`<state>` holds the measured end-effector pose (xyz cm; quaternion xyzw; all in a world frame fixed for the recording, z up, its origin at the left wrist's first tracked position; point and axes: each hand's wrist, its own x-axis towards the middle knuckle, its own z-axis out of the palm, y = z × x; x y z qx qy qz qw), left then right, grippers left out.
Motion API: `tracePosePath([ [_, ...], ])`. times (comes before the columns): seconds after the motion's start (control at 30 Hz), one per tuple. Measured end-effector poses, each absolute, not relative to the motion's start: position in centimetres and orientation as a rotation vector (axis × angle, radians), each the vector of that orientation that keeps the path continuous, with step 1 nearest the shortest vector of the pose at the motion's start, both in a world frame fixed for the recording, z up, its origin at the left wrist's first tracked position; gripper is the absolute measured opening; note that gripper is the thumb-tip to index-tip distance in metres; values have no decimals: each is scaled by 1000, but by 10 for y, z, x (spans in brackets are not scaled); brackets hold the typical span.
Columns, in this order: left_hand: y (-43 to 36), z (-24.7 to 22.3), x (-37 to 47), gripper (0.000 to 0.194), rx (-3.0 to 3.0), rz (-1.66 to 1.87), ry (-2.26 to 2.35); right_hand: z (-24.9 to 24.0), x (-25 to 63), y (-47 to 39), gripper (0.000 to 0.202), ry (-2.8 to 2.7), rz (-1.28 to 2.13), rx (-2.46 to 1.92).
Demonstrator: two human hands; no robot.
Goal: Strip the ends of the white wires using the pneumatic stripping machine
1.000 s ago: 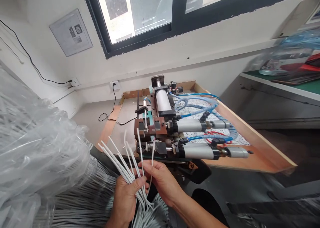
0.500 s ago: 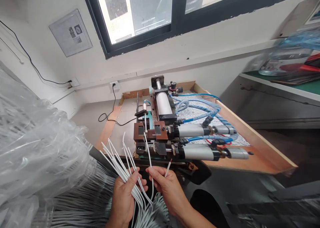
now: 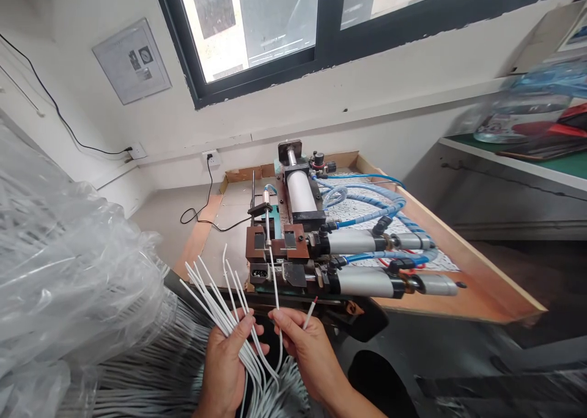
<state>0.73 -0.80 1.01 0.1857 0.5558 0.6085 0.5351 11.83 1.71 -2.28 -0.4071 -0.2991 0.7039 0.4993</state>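
Note:
My left hand (image 3: 229, 357) is closed round a fanned bunch of white cables (image 3: 206, 296), their loose ends pointing up and to the left. Beside it, my right hand (image 3: 305, 344) pinches a single white cable (image 3: 276, 283) between thumb and fingertips. The upper end of that cable reaches the gap between the brown jaws of a pneumatic wire stripping machine (image 3: 275, 241). Another short cable end (image 3: 310, 314) with a red tip pokes up from behind my right hand's fingers. Below both hands, the cables run down into a larger bundle.
Blue air hoses (image 3: 371, 207) and silver cylinders (image 3: 367, 282) extend to the machine's right, inside a wooden-edged tray (image 3: 495, 283). Clear plastic sheeting (image 3: 82, 271) over grey-white cables fills the left side. A shelf (image 3: 518, 158) at right holds a plastic container. A black cord (image 3: 208, 222) lies behind.
Almost nothing differs. Both hands keep their holds, and the cable stays between the machine's jaws; the view has shifted very slightly.

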Motion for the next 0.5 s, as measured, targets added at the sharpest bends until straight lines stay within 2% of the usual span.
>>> tracePosePath([
  [0.23,-8,11,7,19,454,1465,1358,-20,118,22,28,-735,1726,-987],
  [0.4,-6,9,5,22,454,1445,1320,-16,118,19,26,-1030,1787,-894],
  [0.5,-6,9,4,22,470,1432,1268,-17,117,13,23,-1109,1707,-868],
])
